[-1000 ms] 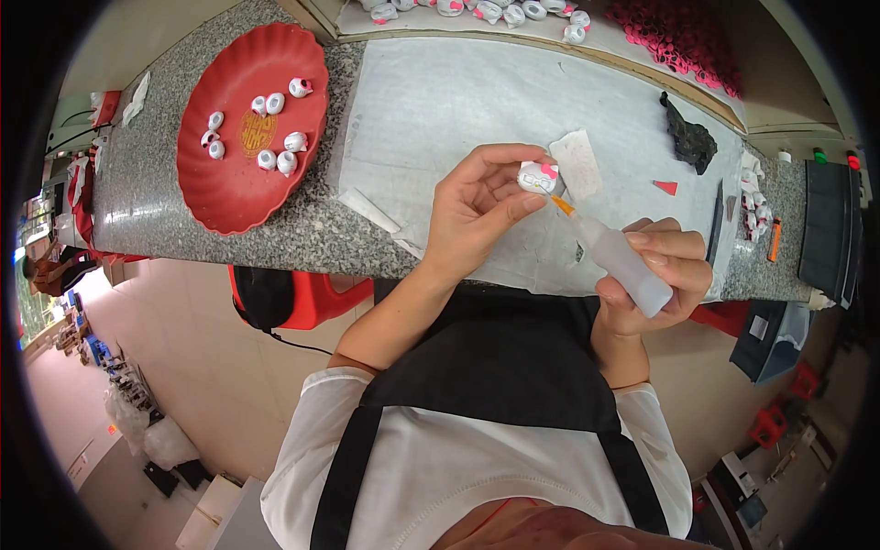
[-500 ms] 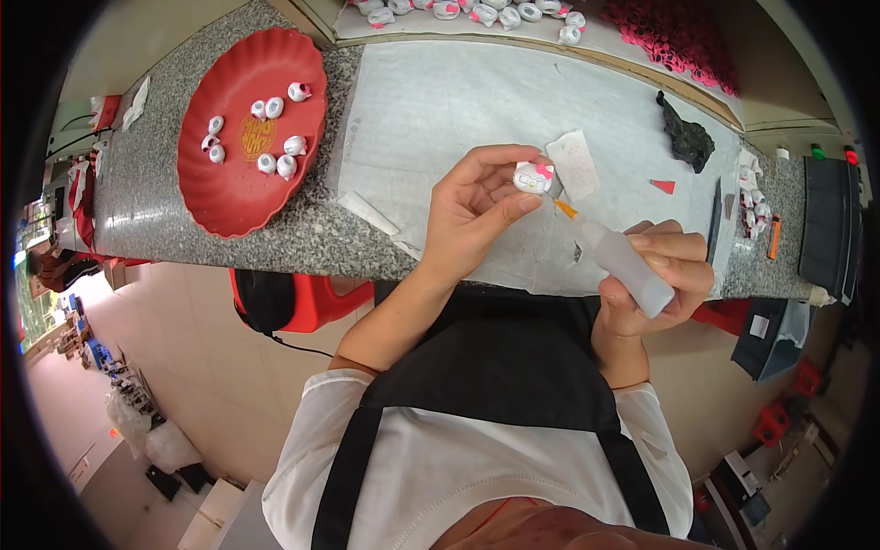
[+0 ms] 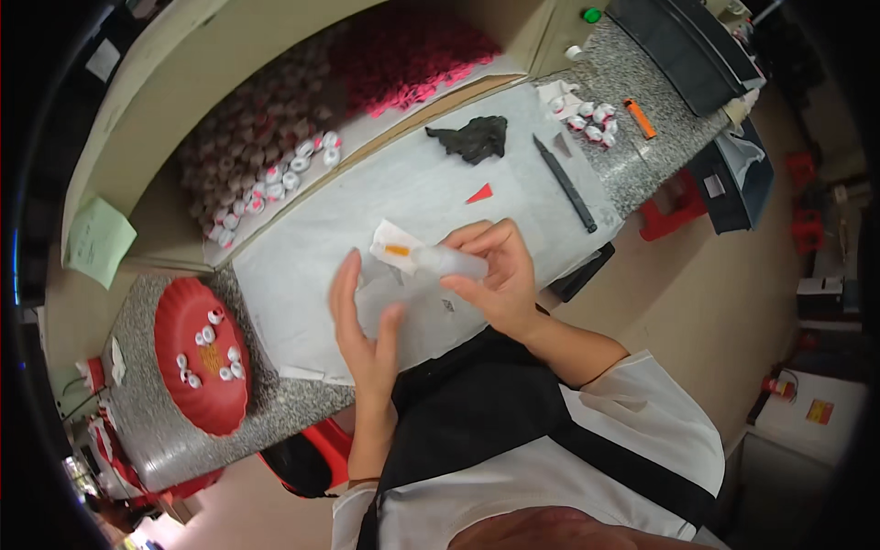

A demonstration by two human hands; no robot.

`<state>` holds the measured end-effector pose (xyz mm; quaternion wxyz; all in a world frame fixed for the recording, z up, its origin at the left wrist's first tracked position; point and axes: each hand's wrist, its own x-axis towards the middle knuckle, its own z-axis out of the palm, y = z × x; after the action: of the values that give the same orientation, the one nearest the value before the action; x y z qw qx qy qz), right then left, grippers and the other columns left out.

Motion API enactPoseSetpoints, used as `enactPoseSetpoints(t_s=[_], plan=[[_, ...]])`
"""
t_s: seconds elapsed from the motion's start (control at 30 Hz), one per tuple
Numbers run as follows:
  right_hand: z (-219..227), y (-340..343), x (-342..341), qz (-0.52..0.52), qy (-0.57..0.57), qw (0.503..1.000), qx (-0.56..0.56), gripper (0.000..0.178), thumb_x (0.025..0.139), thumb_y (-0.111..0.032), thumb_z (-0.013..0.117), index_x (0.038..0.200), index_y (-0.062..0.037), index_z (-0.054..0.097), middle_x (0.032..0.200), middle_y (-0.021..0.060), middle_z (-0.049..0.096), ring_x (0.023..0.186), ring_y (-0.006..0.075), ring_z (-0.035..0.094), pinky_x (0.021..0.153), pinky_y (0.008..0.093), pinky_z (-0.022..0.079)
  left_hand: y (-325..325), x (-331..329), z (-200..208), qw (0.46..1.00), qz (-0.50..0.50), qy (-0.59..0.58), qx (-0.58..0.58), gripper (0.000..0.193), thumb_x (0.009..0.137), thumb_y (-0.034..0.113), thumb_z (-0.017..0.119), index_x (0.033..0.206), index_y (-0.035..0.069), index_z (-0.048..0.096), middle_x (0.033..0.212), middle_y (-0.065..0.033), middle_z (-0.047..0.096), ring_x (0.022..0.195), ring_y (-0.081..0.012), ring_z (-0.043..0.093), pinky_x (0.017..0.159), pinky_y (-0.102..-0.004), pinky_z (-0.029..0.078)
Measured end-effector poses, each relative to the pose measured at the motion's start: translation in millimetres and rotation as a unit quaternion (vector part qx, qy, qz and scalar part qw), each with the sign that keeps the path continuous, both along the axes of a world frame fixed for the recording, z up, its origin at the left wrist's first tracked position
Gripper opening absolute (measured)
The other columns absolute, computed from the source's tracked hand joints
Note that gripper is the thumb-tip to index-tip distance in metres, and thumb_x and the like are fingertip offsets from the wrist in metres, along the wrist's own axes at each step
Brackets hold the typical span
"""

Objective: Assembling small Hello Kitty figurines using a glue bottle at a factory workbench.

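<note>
My right hand [image 3: 509,280] is closed around a translucent white squeeze bottle [image 3: 458,263], its orange tip [image 3: 396,250] pointing left. That tip lies over a small folded white paper [image 3: 385,235] on the white sheet [image 3: 302,312]. Left of the bottle, my left hand [image 3: 362,316] has its thumb and fingers spread apart, and nothing shows between them. Several small white pieces [image 3: 229,356] with pink marks rest in a red scalloped plate [image 3: 174,316] on the left.
A shelf behind the sheet holds more white pieces [image 3: 291,179] and a pile of pink bits [image 3: 412,64]. Farther right lie a crumpled black lump [image 3: 472,139], red triangle [image 3: 479,193], black pen-like tool [image 3: 564,183], orange lighter-like object [image 3: 640,119] and black case [image 3: 678,55].
My view has swung round, showing more of the shelf. The white piece with a pink bow has left my left hand, which has opened. The bottle is now nearly level.
</note>
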<state>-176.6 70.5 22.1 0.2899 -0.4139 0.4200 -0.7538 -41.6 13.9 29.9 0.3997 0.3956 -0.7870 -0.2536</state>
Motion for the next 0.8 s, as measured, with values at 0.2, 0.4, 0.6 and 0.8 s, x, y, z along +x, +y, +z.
enactPoseSetpoints(t_s=[0.2,0.4,0.6,0.8], plan=[[14,13,-26,0.002,0.336,0.941,-0.026,0.028,0.064,-0.003,0.061,0.087,-0.0040,0.046,0.092,0.0115,0.052,0.085,0.0230,0.049,0.077,0.0327,0.037,27,-32,4,0.796,-0.227,0.349,0.439,0.039,0.082,0.021,0.044,0.114,0.002,0.033,0.110,-0.0145,0.040,0.095,-0.0171,0.043,0.075,-0.0295,0.043],[17,26,-227,-0.415,0.477,0.754,0.179,0.025,0.072,-0.008,0.051,0.097,-0.0034,0.049,0.092,0.0117,0.054,0.078,0.0246,0.053,0.067,0.0302,0.041,26,-30,5,0.839,-0.245,0.245,0.419,0.036,0.079,0.018,0.048,0.109,0.001,0.038,0.085,-0.0136,0.053,0.082,-0.0189,0.052,0.066,-0.0296,0.046],[-51,38,-317,-0.447,0.593,0.515,0.429,0.022,0.074,-0.009,0.043,0.096,-0.0042,0.043,0.079,0.0133,0.053,0.074,0.0283,0.053,0.061,0.0373,0.045,29,-44,7,0.850,-0.265,0.189,0.415,0.044,0.075,0.017,0.053,0.112,-0.001,0.037,0.088,-0.0138,0.054,0.083,-0.0188,0.053,0.072,-0.0279,0.043],[-44,56,-327,-0.467,0.583,0.559,0.359,0.034,0.068,-0.001,0.047,0.102,-0.0033,0.044,0.086,0.0150,0.050,0.075,0.0294,0.051,0.066,0.0348,0.043,37,-56,13,0.842,-0.301,0.147,0.424,0.046,0.074,0.012,0.053,0.114,-0.001,0.035,0.090,-0.0138,0.054,0.084,-0.0188,0.053,0.075,-0.0275,0.041]])
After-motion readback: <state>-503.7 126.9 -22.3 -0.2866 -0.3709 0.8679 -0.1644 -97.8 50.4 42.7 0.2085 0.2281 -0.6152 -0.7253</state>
